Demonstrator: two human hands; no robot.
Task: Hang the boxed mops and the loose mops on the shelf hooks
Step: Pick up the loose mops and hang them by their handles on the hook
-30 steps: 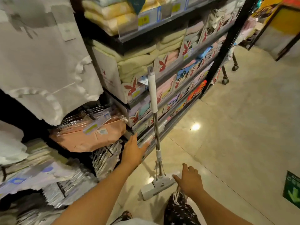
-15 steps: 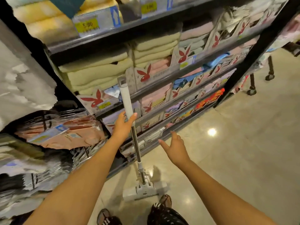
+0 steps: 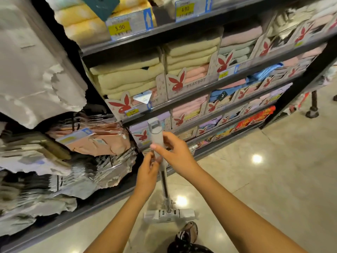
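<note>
The right hand (image 3: pixel 176 155) clamps its fingers (image 3: pixel 171 138) round the upright mop (image 3: pixel 164 185) handle; just beneath them, left hand (image 3: pixel 147 173) fingers (image 3: pixel 148 158) pinch the pole

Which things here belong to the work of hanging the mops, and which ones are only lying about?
Belong to the job:
- mop, upright, its head on the floor
- left hand and right hand, both holding the mop's handle

Only lying about:
- folded towels
- yellow price tags
- hanging packets at the left
</note>
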